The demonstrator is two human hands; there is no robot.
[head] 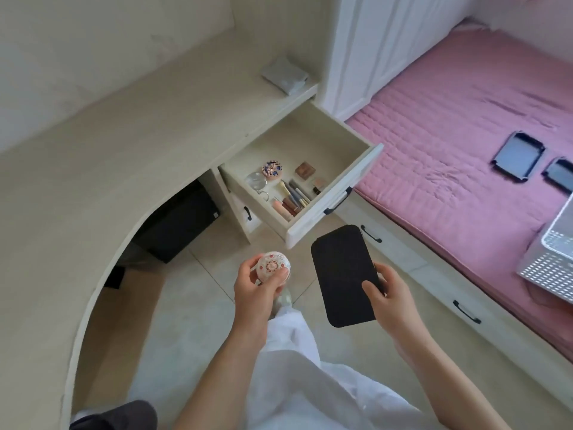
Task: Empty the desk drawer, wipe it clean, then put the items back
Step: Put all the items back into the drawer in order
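A round patterned compact is gripped in the left hand, the fingers curled round its rim. A flat black pouch is pinched near its lower edge by the right hand, thumb laid on top. Both are held over the floor, just in front of the open desk drawer.

Inside the drawer, a second patterned compact, a clear round lid or mirror, a small brown case and a cluster of lipsticks and pencils can be seen near the front. It cannot be judged from this view alone whether the drawer is being emptied or refilled.

Several risks are judged likely. The pouch is held by one end only, so it could slip or swing against the drawer front. The compact could be dropped on the tiled floor and cracked if the grip is loosened while both hands are occupied. The loose pencils could be rolled about if the drawer is jolted.

A folded grey cloth lies on the surface above the drawer. Two dark trays rest on the pink bed, the second cut off by the frame edge, as is a perforated white basket. The drawer's rear portion is hidden beneath the surface.
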